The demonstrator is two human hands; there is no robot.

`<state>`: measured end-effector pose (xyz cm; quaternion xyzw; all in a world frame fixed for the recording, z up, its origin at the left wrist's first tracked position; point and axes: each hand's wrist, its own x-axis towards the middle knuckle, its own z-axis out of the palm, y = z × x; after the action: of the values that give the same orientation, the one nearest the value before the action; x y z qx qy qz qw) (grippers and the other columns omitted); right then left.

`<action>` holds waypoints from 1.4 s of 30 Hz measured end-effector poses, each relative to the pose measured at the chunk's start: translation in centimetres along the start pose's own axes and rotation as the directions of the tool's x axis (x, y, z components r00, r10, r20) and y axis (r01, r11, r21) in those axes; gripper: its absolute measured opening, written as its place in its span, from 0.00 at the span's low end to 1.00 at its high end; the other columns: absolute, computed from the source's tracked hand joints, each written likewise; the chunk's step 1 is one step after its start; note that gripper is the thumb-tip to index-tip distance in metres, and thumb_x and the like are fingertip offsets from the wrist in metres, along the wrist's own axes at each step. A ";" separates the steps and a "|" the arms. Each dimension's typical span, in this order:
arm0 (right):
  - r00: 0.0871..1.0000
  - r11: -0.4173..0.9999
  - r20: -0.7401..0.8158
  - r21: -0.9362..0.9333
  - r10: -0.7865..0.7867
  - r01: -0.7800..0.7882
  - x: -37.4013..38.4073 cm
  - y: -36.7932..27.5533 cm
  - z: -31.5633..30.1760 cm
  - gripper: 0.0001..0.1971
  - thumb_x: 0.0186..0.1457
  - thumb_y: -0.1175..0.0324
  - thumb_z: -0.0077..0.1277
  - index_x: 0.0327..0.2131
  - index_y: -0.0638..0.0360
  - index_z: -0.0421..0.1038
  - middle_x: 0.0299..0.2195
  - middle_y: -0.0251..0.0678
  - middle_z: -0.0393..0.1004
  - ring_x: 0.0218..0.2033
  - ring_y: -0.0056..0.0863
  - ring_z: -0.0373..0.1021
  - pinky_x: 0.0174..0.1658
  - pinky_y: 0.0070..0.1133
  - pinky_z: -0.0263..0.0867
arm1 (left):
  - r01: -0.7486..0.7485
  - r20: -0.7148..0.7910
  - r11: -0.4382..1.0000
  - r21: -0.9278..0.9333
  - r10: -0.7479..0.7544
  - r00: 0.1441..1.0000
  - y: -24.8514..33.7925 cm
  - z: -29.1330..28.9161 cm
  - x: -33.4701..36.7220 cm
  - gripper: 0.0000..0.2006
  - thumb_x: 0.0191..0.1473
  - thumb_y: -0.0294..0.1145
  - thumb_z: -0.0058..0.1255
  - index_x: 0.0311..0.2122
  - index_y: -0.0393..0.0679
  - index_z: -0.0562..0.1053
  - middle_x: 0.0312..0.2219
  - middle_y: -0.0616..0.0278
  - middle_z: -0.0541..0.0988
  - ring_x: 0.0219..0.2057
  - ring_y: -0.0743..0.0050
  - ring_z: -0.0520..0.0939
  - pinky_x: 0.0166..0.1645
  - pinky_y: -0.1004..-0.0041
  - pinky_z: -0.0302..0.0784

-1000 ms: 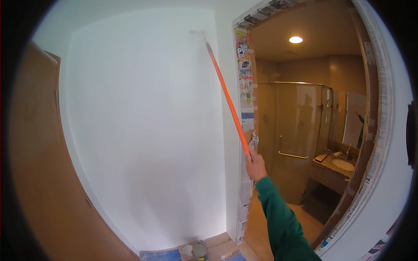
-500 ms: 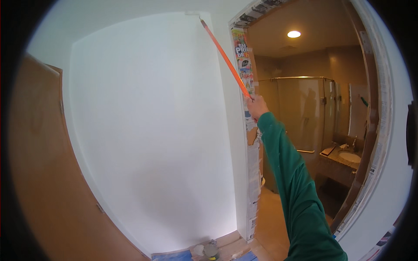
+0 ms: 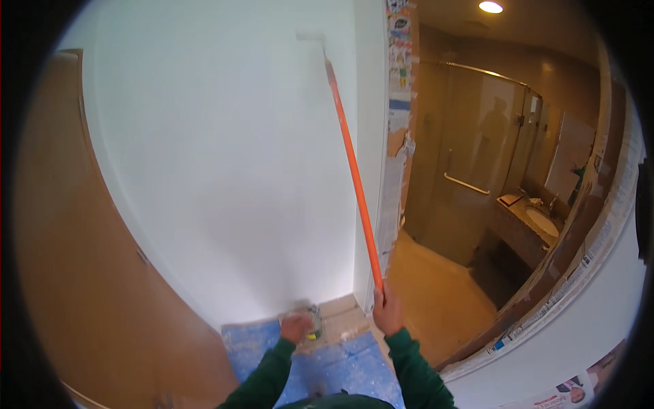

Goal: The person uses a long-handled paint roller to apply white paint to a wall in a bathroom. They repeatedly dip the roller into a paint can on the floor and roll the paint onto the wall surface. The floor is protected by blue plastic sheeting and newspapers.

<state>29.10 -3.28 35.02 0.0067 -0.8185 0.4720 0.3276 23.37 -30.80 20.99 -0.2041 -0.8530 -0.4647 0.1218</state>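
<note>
My right hand point(image 3: 388, 311) is closed round the lower part of a long orange pole point(image 3: 355, 177). The pole rises up and slightly left to a pale paint roller point(image 3: 310, 36) against the upper part of the white wall point(image 3: 225, 136). Lower and to the left, my left hand point(image 3: 297, 328) hangs apart from the pole, over the floor covering. It is blurred, and its fingers do not show clearly. Behind it, a small paint container point(image 3: 314, 326) on the floor is partly hidden.
Blue sheeting point(image 3: 334, 373) covers the floor at my front. A brown door point(image 3: 102, 259) stands at left. Newspaper masking point(image 3: 400, 75) lines the doorway frame at right. Beyond it are a glass shower enclosure point(image 3: 470, 129) and a sink point(image 3: 543, 221).
The view has tilted downward. My right arm has come down from its high reach, and the roller sits lower on the wall. My left hand has come into view.
</note>
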 end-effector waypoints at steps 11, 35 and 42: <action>0.886 0.877 0.107 -0.238 0.451 -0.418 -23.3 6.1 -4.7 0.14 0.54 0.61 0.44 0.43 0.55 0.67 0.20 0.48 0.71 0.21 0.48 0.70 0.25 0.35 0.65 | 0.647 0.526 0.306 -0.698 -0.395 0.754 13.3 8.6 13.5 0.21 0.50 0.37 0.52 0.46 0.36 0.66 0.32 0.54 0.77 0.32 0.62 0.81 0.34 0.64 0.77; 0.576 0.587 0.238 -0.592 0.782 -0.553 -38.5 13.2 -7.8 0.15 0.45 0.58 0.53 0.21 0.62 0.69 0.19 0.45 0.70 0.20 0.43 0.67 0.27 0.33 0.63 | -0.677 0.549 0.732 -0.079 0.599 0.583 30.3 -14.2 7.1 0.14 0.42 0.34 0.49 0.34 0.35 0.70 0.29 0.52 0.75 0.26 0.61 0.76 0.27 0.65 0.71; 0.439 0.455 0.236 -0.732 0.867 -0.507 -26.7 8.6 1.9 0.15 0.48 0.58 0.50 0.28 0.64 0.73 0.22 0.45 0.73 0.24 0.37 0.70 0.29 0.30 0.63 | -0.399 0.369 0.883 0.248 0.294 0.882 20.8 -18.9 10.5 0.12 0.42 0.34 0.48 0.30 0.36 0.72 0.28 0.52 0.75 0.22 0.65 0.75 0.24 0.69 0.69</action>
<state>46.32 -7.91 13.29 -0.2989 -0.8934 0.2748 -0.1924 23.96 -34.18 50.78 -0.4057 -0.8733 -0.2523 0.0948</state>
